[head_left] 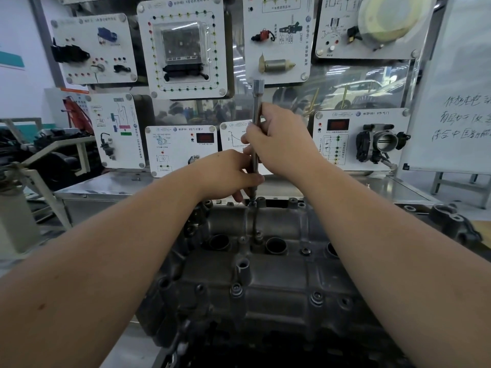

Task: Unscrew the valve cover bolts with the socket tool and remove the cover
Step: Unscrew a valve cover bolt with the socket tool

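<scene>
1. Bare forearms reach in from the bottom left and bottom right corners and meet above the far edge of the valve cover [265,274].
2. That dark cast-metal cover fills the lower middle of the view, still seated on the engine, with round wells in a row across its middle and several bolts [316,297] standing in their bosses on the near side.
3. Upright over the cover's far edge stands the socket tool [256,107], a long slim steel shaft with a wider socket head at the top; its lower tip meets a bolt boss on that edge.
4. Low on the shaft, the left hand [228,175] is curled round it, thumb and fingers pinching it just above the cover.
5. Higher up, the right hand [279,140] is wrapped round the middle of the shaft, fingers closed on it, directly above the left hand and touching it.
6. Beyond the cover runs a steel bench [398,189], and behind it a display wall carries white training panels; one at the right holds a throttle body [382,142].
7. At the far right a whiteboard [457,102] with handwritten characters stands beside those panels.
</scene>
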Tool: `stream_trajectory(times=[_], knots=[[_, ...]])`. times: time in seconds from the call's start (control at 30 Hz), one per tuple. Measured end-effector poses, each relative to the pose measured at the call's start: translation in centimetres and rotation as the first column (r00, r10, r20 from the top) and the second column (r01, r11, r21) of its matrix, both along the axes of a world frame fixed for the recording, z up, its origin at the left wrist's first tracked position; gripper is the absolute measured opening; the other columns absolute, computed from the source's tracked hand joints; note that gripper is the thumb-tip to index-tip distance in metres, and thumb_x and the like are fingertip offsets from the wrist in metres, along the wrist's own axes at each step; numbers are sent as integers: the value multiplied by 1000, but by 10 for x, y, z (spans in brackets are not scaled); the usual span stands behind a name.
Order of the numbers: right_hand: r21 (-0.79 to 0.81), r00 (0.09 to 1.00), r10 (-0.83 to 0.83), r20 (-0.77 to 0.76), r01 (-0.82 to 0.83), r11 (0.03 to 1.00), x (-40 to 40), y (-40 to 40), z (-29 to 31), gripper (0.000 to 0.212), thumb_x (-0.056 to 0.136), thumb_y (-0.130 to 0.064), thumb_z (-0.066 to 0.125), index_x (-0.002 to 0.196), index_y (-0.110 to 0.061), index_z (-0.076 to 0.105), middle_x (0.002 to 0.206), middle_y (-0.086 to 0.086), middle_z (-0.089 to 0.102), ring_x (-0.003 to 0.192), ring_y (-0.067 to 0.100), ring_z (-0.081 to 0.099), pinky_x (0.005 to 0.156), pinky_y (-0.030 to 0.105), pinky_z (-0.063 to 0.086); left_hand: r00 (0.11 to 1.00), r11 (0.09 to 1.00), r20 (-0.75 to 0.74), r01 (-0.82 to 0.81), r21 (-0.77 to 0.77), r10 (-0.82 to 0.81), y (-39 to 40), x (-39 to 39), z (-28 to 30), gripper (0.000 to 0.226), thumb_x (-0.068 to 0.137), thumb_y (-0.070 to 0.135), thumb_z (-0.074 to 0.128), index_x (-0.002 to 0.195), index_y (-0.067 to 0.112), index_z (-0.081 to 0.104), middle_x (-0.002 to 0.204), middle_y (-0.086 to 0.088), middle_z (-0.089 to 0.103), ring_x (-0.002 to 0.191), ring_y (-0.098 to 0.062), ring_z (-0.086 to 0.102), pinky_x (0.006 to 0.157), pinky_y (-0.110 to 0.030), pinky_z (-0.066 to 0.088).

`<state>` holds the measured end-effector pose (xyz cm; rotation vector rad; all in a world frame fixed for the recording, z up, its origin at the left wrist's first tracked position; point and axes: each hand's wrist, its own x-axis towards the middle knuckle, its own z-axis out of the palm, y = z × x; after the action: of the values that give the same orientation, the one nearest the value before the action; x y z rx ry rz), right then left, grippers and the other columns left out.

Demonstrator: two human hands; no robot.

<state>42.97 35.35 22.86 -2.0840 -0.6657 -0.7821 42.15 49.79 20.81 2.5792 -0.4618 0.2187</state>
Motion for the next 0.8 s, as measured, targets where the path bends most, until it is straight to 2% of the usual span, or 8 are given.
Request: stream_trajectory(times=[0.07,0.13,0.27,0.43,0.57,0.67,0.73,0.8], knots=[[-37,997,-40,64,42,998,0,0,-1,23,98,-34,60,93,-11,62,74,0,67,72,15,66,66,34,54,1000,1000,5,-7,4,7,0,0,0,13,99,38,62,91,28,63,77,22,74,63,-2,72,65,-24,43],[-47,992,-90,91,94,994,0,0,-1,30,98,-36,62,84,-10,61,68,-1,59,65,15,59,62,34,50,1000,1000,9,-15,8,15,0,1,0,16,100,40,60,91,28,64,77,23,74,63,-2,72,64,-24,43],[-9,999,-12,-39,12,1000,-1,-1,4,23,102,-24,56,100,-3,64,87,7,74,72,14,74,76,45,61,1000,999,-5,-10,-32,10,-1,0,0,15,102,33,55,98,24,67,83,21,75,65,-8,74,66,-25,43],[-42,999,31,12,-31,999,-5,1,1,18,102,-22,49,117,-14,54,95,7,73,83,21,72,80,44,59,1000,999,23,-3,38,2,0,0,1,18,102,37,57,104,22,66,77,22,74,64,-2,72,66,-25,45],[-34,997,-38,66,40,999,-4,-1,0,22,99,-35,61,108,-16,66,83,-2,67,79,18,67,77,41,57,1000,999,22,-15,30,14,-1,1,1,19,102,39,57,95,23,66,75,19,74,62,-1,71,62,-21,44],[-8,1000,-12,0,12,1000,-3,-2,4,22,100,-28,60,100,-7,67,81,8,71,78,25,71,77,48,59,1000,1000,8,-20,-12,20,-1,1,0,16,102,34,56,93,25,66,77,25,73,64,-6,73,64,-21,46],[-2,999,12,-40,-12,1000,-2,-1,4,22,102,-22,55,102,-2,64,85,9,74,75,19,74,77,49,60,1000,999,6,-10,-34,11,-1,1,0,14,102,31,57,95,23,66,79,23,74,66,-9,74,72,-26,50],[-19,1000,3,-19,-4,1000,-3,0,3,21,100,-20,51,105,-2,61,86,9,75,76,18,75,76,47,60,1000,1000,14,2,-11,-2,0,1,1,13,102,33,58,99,22,65,79,24,74,66,-6,73,69,-27,48]])
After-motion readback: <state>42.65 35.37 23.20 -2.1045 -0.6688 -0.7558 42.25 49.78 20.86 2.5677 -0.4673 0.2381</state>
